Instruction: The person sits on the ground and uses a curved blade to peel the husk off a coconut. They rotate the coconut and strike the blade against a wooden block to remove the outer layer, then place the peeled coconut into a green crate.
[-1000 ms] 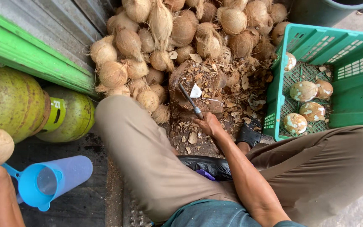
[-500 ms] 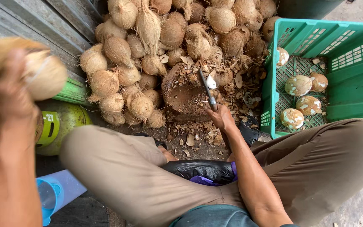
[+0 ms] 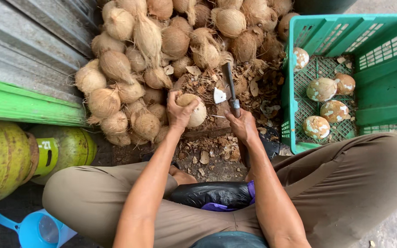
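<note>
Here, left hand (image 3: pixel 178 111) grips fibrous round coconut (image 3: pixel 194 109) (right hand (image 3: pixel 243 126): cleaver (image 3: pixel 229 87)).

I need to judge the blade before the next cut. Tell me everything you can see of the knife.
The knife is a cleaver-like chopper with a long, dark, dull metal blade and a short handle, mostly hidden in the right hand. It points up and away from the person, over the husk-littered chopping block. A pale chip lies beside the blade. The coconut in the left hand sits just left, not touching.

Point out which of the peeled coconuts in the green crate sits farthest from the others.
The one in the green crate's far left corner, against the wall. The other three cluster together near the middle of the floor.
</note>
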